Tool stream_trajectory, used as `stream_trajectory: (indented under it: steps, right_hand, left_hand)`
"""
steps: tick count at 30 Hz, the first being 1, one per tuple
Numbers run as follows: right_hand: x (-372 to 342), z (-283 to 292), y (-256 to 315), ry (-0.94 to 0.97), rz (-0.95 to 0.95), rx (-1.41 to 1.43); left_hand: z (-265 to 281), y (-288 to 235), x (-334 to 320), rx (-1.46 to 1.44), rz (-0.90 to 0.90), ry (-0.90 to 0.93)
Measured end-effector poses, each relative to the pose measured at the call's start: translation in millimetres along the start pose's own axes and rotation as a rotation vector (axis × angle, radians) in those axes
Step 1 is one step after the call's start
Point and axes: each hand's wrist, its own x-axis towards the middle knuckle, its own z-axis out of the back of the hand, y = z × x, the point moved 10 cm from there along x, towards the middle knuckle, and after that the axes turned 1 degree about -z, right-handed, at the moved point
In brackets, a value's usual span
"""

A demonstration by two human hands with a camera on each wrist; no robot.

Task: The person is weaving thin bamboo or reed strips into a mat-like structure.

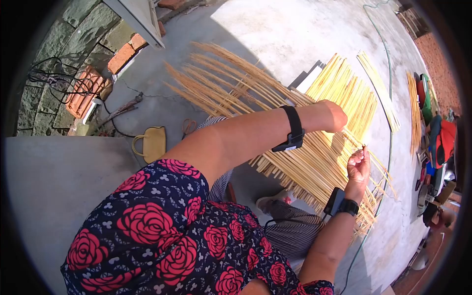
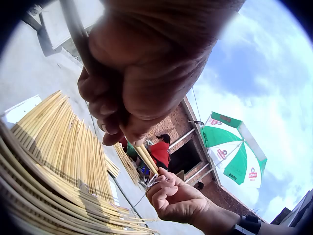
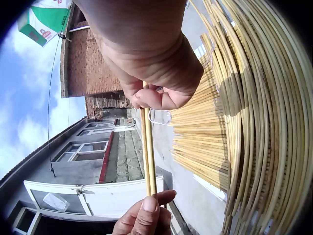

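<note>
Gripped the stalks (image 3: pixel 150 159) in the left hand (image 1: pixel 335 116), with thumb and fingers closed round them. Ran their long axis straight from there to the right hand (image 1: pixel 358 167), raised clear of the row (image 1: pixel 344 81) on the ground. Pinched them there too, narrowly, beside a loop of string (image 3: pixel 159 122); could not tell the string as held or loose. Touched the stalks with both hands, neither nearer.

Head view: left hand (image 1: pixel 336 116) hides own fingers from me. Right-wrist view: bottom edge crops that hand and stalks (image 3: pixel 261 161). Left-wrist view: lettering (image 2: pixel 253 174) on umbrella (image 2: pixel 235 167) too small to read.
</note>
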Motion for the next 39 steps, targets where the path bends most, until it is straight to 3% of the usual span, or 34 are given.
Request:
stream_trajectory:
  steps: [2,7,11,14,18,21,26,28,31,33,35,39]
  right_hand:
    - [-12.6,-9.9,-4.1,-0.054,0.075,0.017]
    - [5.1,-14.4,-61.6,0.080,0.068,0.077]
    - [-0.1,-2.5,-49.3,-0.096,0.115,0.065]
    - [-7.8,-0.5,-43.3,-0.142,0.134,0.042]
    - [-15.6,-9.0,-51.9,-0.219,0.151,0.073]
    - [-19.3,-17.1,-56.8,-0.220,0.158,0.060]
    - [-21.2,-20.9,-70.2,-0.189,0.112,0.016]
    - [-19.0,-22.5,-71.8,-0.131,0.073,0.017]
    - [-21.9,-28.3,-71.3,-0.087,0.036,-0.039]
    - [-28.8,-38.7,-68.6,-0.062,0.025,-0.242]
    - [-38.4,-51.9,-72.3,0.080,-0.038,-0.465]
    - [-45.7,-50.0,-68.8,0.116,0.006,-0.672]
  left_hand:
    - [5.6,-3.9,-8.8,-0.025,-0.032,-0.007]
    - [-6.2,32.4,-31.4,0.107,0.034,0.074]
    - [0.0,21.9,-29.2,0.170,-0.102,-0.138]
    - [9.3,6.8,-42.7,0.180,-0.282,-0.435]
    - [11.3,-10.3,-51.1,0.243,-0.451,-0.655]
    - [22.6,-34.1,-62.8,0.295,-0.471,-0.769]
    - [8.8,-16.8,-51.6,0.174,-0.329,-0.622]
    - [3.4,-9.2,-37.3,0.153,-0.206,-0.285]
    - [3.2,1.7,-33.4,0.083,-0.083,-0.070]
    - [9.4,10.9,-39.7,0.033,-0.012,-0.024]
    - [11.3,18.2,-38.0,-0.009,0.037,0.007]
    - [9.7,40.9,-29.1,-0.104,0.100,-0.034]
